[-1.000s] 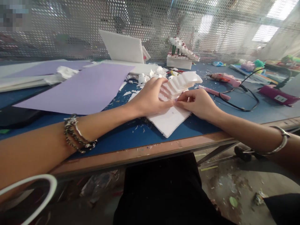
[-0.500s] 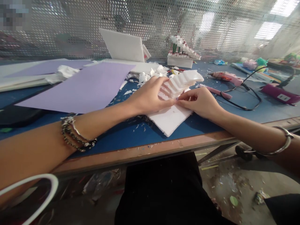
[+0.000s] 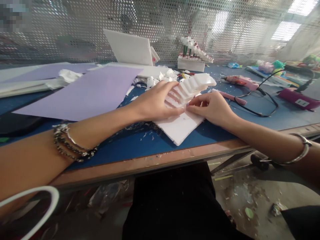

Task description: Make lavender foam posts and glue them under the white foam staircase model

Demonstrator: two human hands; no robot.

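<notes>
A white foam staircase model [image 3: 197,85] stands on a white foam board [image 3: 178,129] near the table's front edge. My left hand [image 3: 158,101] grips it from the left, with the fingers behind the steps and the thumb along the lower front. At the foot of the steps, my right hand [image 3: 212,106] is closed in a pinch, its fingertips at the model's lower edge. Whatever lies between those fingertips is too small or hidden to make out.
Foam scraps [image 3: 165,75] lie behind my left hand. A purple sheet [image 3: 82,91] covers the left side. To the right are a pink glue gun [image 3: 241,81], its black cord, a pink stick [image 3: 232,97] and a purple power strip [image 3: 297,98]. Behind stands a decorated foam model [image 3: 191,63].
My left thumb has drawn slightly left, away from the right fingertips. The right hand stays pinched at the foot of the steps, and the view has shifted a little.
</notes>
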